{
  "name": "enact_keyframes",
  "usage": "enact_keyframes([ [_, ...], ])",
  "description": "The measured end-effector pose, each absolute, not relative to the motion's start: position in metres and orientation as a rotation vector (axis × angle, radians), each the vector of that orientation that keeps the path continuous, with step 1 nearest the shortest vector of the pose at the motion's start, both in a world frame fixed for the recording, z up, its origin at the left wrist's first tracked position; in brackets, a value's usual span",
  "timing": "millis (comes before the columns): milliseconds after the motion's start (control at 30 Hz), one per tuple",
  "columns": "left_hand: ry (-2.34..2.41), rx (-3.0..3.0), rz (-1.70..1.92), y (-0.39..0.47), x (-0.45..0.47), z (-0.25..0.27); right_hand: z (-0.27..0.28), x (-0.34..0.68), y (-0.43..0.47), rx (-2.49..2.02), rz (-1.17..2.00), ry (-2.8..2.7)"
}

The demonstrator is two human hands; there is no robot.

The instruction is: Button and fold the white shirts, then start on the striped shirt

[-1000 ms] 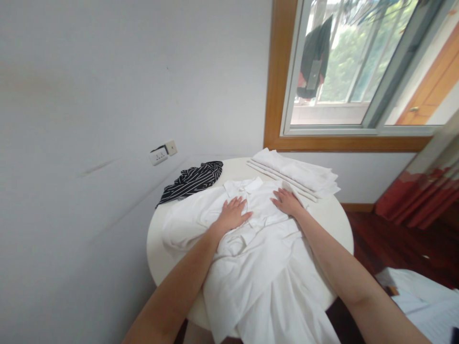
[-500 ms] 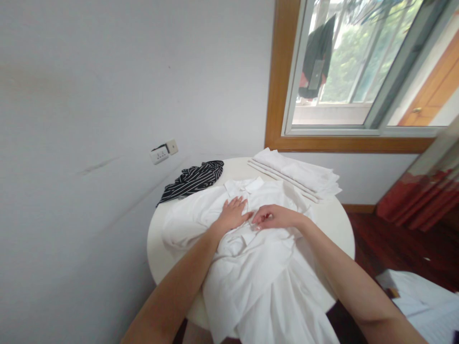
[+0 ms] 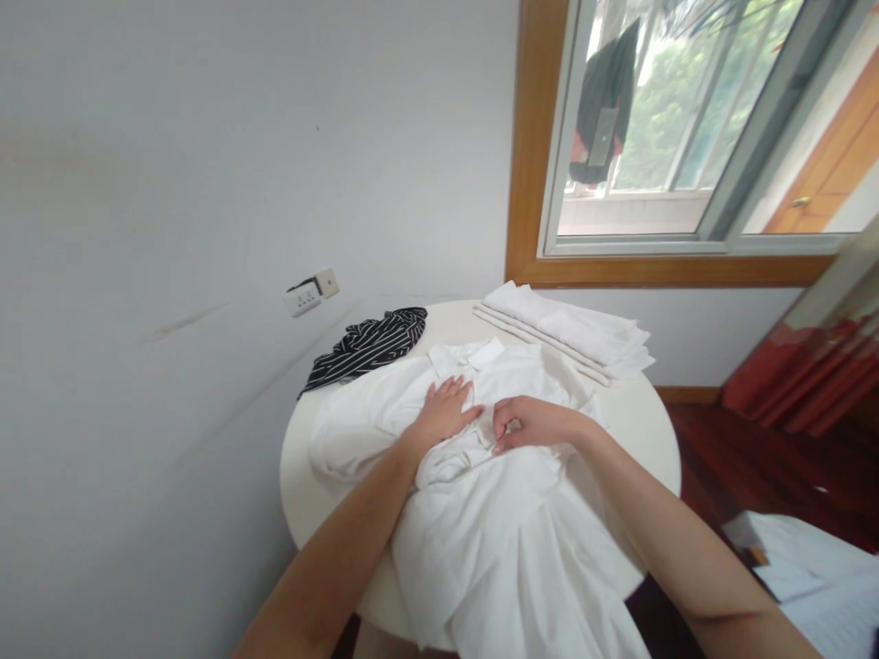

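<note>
A white collared shirt [image 3: 494, 513] lies spread over the round white table [image 3: 302, 513], its collar toward the wall and its lower part hanging over the near edge. My left hand [image 3: 445, 412] rests flat on the shirt's front below the collar, fingers spread. Just to the right, my right hand [image 3: 528, 424] pinches a bit of the shirt's front between thumb and fingertips. The cloth bunches in folds below both hands.
Folded white cloths [image 3: 563, 325] are stacked at the table's back right. A black-and-white striped garment [image 3: 374, 343] lies at the back left, near a wall socket [image 3: 302, 297]. White items [image 3: 803, 558] sit low at the right, near a red-and-cream curtain [image 3: 810, 366].
My right hand has shifted slightly right, its thumb and fingers now pinching the cloth a little lower. My left hand stays in place on the shirt.
</note>
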State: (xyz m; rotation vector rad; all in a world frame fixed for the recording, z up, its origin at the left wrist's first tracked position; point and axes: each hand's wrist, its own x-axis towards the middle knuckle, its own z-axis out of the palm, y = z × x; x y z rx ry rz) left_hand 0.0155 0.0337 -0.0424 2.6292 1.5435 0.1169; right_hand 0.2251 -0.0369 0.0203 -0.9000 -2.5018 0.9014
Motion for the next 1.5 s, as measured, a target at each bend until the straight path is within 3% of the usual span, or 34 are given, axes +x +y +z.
enact_keyframes([
  [433, 1.53, 2.64, 0.107, 0.034, 0.016, -0.042, 0.036, 0.275, -0.029, -1.368, 0.813, -2.375],
  [733, 1.526, 2.653, 0.098, 0.036, 0.015, -0.042, 0.047, 0.334, -0.029, -2.205, 0.261, -2.032],
  [867, 1.524, 2.642, 0.103, 0.036, 0.015, -0.044, 0.046, 0.353, -0.029, -2.375, -0.047, -1.942],
  [1233, 1.521, 2.63, 0.121, 0.036, 0.016, -0.044, 0.037, 0.359, -0.021, -2.308, -0.63, -1.457],
  [1400, 1.526, 2.636, 0.122, 0.036, 0.016, -0.044, 0.03, 0.31, -0.011, -1.938, -0.746, -1.751],
  [1500, 1.527, 2.634, 0.116, 0.035, 0.016, -0.044, 0.02, 0.276, -0.001, -1.724, -0.609, -2.127],
])
